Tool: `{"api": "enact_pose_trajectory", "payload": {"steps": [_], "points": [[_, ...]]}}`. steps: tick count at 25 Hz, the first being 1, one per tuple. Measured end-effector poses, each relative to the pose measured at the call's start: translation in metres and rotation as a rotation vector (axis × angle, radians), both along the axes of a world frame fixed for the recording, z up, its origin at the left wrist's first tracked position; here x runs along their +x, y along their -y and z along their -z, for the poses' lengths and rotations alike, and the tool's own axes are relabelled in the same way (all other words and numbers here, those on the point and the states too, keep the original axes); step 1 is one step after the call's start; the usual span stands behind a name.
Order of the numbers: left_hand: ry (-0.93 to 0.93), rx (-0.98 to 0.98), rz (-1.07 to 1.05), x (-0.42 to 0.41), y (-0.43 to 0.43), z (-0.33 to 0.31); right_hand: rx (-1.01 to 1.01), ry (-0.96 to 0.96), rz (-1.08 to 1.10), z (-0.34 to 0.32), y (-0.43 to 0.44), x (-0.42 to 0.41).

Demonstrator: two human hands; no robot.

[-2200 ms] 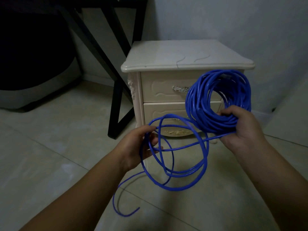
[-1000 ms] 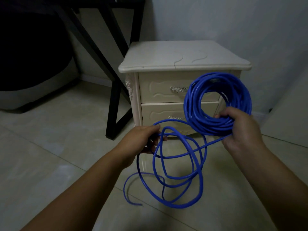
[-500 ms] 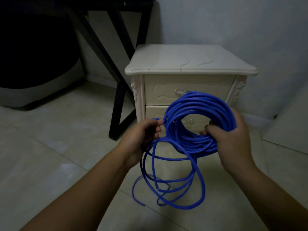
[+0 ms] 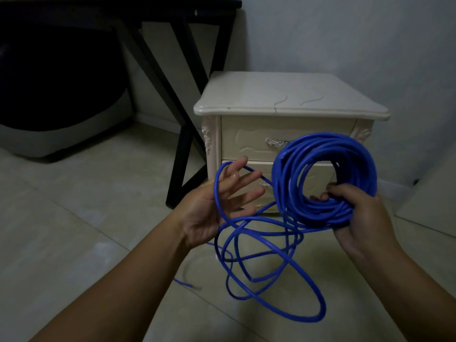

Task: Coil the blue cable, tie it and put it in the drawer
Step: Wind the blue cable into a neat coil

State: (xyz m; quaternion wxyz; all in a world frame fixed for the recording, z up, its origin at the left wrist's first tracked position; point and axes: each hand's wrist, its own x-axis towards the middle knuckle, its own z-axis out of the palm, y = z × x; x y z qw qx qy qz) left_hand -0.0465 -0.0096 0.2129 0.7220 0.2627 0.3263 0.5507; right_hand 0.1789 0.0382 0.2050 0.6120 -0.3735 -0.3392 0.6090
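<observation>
nearest, the loose loops (image 4: 307, 275) of the blue cable (image 4: 283, 183) hang low over the tiled floor (image 4: 74, 218), tangled through one another, and one blurred end (image 4: 183, 283) trails off to the left. above them the left hand (image 4: 217, 208) is held palm up with its fingers spread and nearly straight; a single strand arcs across the palm and over the fingers, lying there with nothing closed round it. the right hand (image 4: 357, 218) has its fingers and thumb curled round the bottom of the wound coil (image 4: 355, 154), holding the thick bundle upright in the air, in front of the cream nightstand (image 4: 283, 95). behind the coil, both containers are closed: the upper drawer (image 4: 246, 141), with its metal handle (image 4: 276, 141) partly hidden by cable, and the lower drawer (image 4: 267, 166), seen also through the coil's hole. what either drawer holds cannot be told. the cable is wholly outside them. further left stand the legs of a black table (image 4: 180, 95), against the wall (image 4: 345, 33).
</observation>
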Motion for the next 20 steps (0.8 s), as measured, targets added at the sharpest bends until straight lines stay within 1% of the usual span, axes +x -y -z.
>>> {"api": "enact_pose_trajectory", "payload": {"steps": [6, 9, 10, 11, 12, 14, 16, 18, 20], "points": [[-0.125, 0.042, 0.008, 0.002, 0.001, 0.003, -0.144, -0.272, 0.012, 0.004, 0.000, 0.000], [-0.117, 0.027, 0.019, 0.005, 0.000, 0.007, -0.204, -0.374, -0.036, 0.009, -0.004, -0.001], [-0.107, 0.022, 0.023, 0.006, 0.000, 0.008, -0.222, -0.380, -0.055, 0.008, -0.007, 0.001], [-0.112, 0.034, 0.029, 0.006, 0.000, 0.008, -0.231, -0.345, -0.078, 0.006, -0.008, 0.002], [-0.140, 0.061, 0.040, 0.007, 0.000, 0.009, -0.217, -0.257, -0.113, 0.004, -0.009, 0.004], [-0.282, 0.155, 0.062, 0.006, -0.002, 0.009, -0.143, 0.033, -0.146, 0.000, -0.005, 0.000], [-0.534, 0.267, 0.087, 0.002, -0.003, 0.005, -0.049, 0.364, -0.171, 0.000, 0.003, -0.008], [-0.726, 0.317, 0.133, -0.003, -0.003, 0.003, 0.005, 0.626, -0.199, 0.001, 0.011, -0.014], [-0.802, 0.344, 0.177, -0.001, -0.003, 0.001, 0.028, 0.817, -0.224, 0.001, 0.017, -0.018]]}}
